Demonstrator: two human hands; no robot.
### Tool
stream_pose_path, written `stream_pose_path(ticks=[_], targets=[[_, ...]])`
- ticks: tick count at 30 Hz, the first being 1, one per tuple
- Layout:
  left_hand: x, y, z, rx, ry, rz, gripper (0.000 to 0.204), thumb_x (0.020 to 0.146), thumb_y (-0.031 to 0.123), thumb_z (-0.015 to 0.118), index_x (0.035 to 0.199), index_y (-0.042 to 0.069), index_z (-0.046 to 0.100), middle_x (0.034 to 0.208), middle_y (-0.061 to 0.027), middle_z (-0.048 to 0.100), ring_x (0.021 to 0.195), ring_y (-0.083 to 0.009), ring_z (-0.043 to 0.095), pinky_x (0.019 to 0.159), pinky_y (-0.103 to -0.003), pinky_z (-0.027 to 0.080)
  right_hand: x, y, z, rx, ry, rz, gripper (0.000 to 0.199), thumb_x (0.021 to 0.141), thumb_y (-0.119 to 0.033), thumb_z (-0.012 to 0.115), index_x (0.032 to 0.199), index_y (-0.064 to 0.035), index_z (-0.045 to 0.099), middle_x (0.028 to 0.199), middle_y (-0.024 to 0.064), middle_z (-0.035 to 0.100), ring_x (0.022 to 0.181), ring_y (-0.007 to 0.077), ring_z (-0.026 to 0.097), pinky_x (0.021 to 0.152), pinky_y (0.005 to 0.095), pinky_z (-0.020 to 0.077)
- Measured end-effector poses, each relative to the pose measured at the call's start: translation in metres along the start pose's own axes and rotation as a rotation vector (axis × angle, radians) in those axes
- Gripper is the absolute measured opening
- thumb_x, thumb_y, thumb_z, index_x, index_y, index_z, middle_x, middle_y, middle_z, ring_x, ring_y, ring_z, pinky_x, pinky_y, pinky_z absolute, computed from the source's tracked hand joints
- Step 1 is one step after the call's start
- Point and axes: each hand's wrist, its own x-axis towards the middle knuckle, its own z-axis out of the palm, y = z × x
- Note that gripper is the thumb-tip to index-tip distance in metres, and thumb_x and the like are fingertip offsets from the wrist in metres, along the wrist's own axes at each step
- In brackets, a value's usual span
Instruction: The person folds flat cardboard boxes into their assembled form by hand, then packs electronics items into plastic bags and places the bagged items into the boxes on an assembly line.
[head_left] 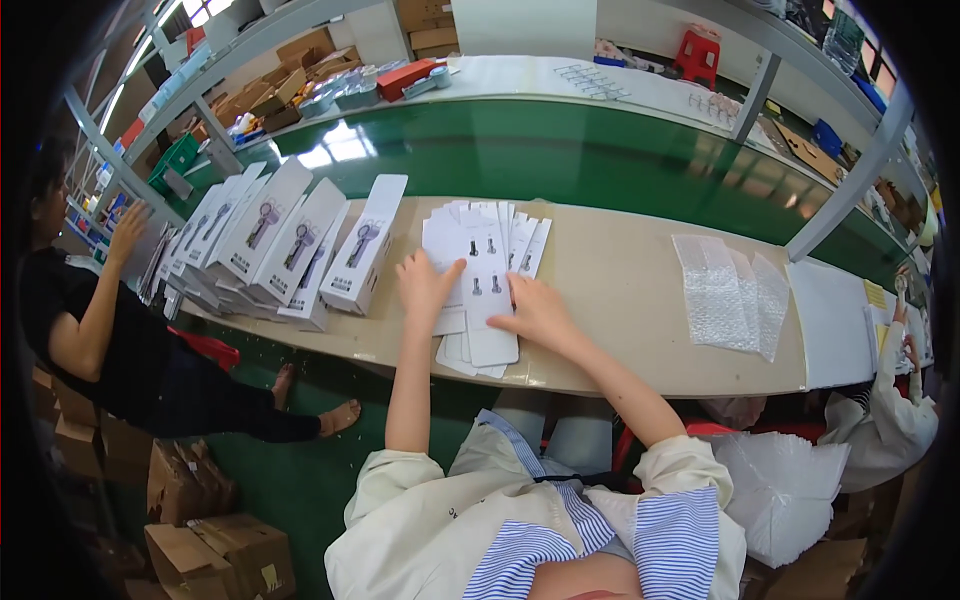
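Observation:
In front of me on the table, a fanned pile of flat white cartons (535, 238) lies loosely stacked. On top is one flat white carton (487, 335) printed with small pictures of a handheld device. My left hand (425, 287) is at the left side of the pile, thumb and fingers apart, its thumb near the top carton's left edge. At the right edge rests my right hand (543, 312), its thumb lying on the carton and its fingers stretched out. I see nothing gripped in either hand.
Left of the pile, several filled white boxes (365, 245) lean together. Bubble-wrap bags (730, 295) lie to the right on the tan table (610, 250). Beyond runs a green surface (560, 150) under grey metal posts. People (90, 320) are at both sides; cartons (225, 560) stand on the floor.

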Motion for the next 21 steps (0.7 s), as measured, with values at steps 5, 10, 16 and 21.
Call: stream_pose_path(ticks=[5,10,16,21], targets=[[-0.04,0.017,-0.01,-0.3,0.266,0.24,0.052,0.075,0.017,0.073,0.117,-0.001,0.048,0.113,-0.0175,0.053,0.104,-0.0305,0.051,0.09,-0.039,0.042,-0.05,0.026,-0.011,0.457,0.049,-0.064,0.082,0.066,-0.036,0.078,0.13,0.001,0.041,0.102,0.0133,0.056,0.099,0.028,0.055,0.087,0.0362,0.0431],[-0.109,0.078,-0.047,-1.288,0.134,0.226,0.061,0.074,0.008,0.073,0.125,0.002,0.04,0.116,-0.0127,0.049,0.108,-0.0223,0.049,0.089,-0.035,0.042,-0.081,0.012,-0.044,0.715,0.367,-0.105,0.105,0.059,-0.034,0.083,0.14,-0.0022,0.025,0.13,0.0144,0.042,0.12,0.0287,0.044,0.1,0.0397,0.0345],[-0.141,0.104,-0.029,-1.288,-0.131,0.976,0.057,0.069,0.004,0.073,0.118,0.005,0.044,0.111,-0.0116,0.046,0.103,-0.023,0.047,0.088,-0.035,0.04,-0.107,-0.003,-0.111,0.735,0.43,-0.423,0.131,0.048,-0.04,0.088,0.146,-0.0049,0.007,0.148,0.0146,0.019,0.135,0.0299,0.025,0.11,0.0443,0.0202],[-0.129,0.123,-0.028,-1.177,-0.362,1.158,0.066,0.063,0.011,0.08,0.118,0.008,0.043,0.111,-0.0125,0.044,0.102,-0.0253,0.047,0.089,-0.036,0.04,-0.128,0.009,-0.127,0.686,0.354,-0.396,0.141,0.042,-0.043,0.089,0.146,-0.0049,0.0,0.148,0.0163,0.018,0.137,0.0298,0.019,0.111,0.0439,0.0151]])
